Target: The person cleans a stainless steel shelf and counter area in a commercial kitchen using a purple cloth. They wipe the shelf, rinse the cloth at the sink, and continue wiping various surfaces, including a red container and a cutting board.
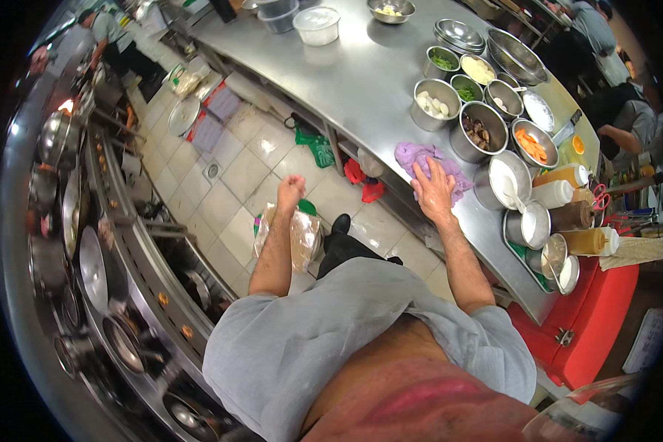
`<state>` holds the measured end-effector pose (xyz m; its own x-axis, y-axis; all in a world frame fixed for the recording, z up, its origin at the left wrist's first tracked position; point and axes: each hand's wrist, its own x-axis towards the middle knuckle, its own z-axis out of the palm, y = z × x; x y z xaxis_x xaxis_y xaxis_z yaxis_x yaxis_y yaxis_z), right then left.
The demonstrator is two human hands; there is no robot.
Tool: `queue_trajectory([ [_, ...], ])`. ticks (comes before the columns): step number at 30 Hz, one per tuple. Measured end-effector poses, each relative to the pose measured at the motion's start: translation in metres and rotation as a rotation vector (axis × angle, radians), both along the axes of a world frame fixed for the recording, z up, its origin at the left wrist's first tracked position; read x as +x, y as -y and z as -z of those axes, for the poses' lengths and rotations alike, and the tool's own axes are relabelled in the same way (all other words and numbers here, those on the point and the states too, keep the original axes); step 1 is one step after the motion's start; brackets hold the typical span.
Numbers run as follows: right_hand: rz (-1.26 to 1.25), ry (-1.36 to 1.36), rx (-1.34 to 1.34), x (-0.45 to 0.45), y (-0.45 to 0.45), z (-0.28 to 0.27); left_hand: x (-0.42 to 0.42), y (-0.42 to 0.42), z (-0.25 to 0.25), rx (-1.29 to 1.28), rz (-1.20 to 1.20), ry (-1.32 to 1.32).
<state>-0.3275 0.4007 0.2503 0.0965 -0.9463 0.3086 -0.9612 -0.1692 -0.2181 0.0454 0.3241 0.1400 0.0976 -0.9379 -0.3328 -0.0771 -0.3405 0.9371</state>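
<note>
My right hand lies with its fingers spread on a crumpled purple cloth at the edge of a stainless steel worktable. Beside the cloth stands a steel pot of dark brown pieces, and a steel pot of white powder is on its other side. My left hand hangs over the tiled floor, its fingers curled in and nothing seen in them. Below it a clear plastic bag rests on the floor.
Beyond the pots are a bowl of sliced carrots, a knife, squeeze bottles and pink-handled scissors. A stove line with woks runs along the left. A red cooler stands at the table's end. Other people work at both sides.
</note>
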Motion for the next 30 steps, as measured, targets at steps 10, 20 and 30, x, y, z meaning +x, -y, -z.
queue_trajectory([
  [10,0.193,0.060,0.062,0.009,0.029,-0.007,-0.041,0.279,-0.135,-0.771,0.050,0.454],
  [20,0.239,0.154,-0.035,0.019,0.039,-0.007,-0.085,0.383,-0.103,-0.848,-0.085,0.366],
  [30,0.271,0.121,-0.182,0.008,0.033,0.016,-0.109,0.435,-0.082,-1.252,-0.144,0.466],
])
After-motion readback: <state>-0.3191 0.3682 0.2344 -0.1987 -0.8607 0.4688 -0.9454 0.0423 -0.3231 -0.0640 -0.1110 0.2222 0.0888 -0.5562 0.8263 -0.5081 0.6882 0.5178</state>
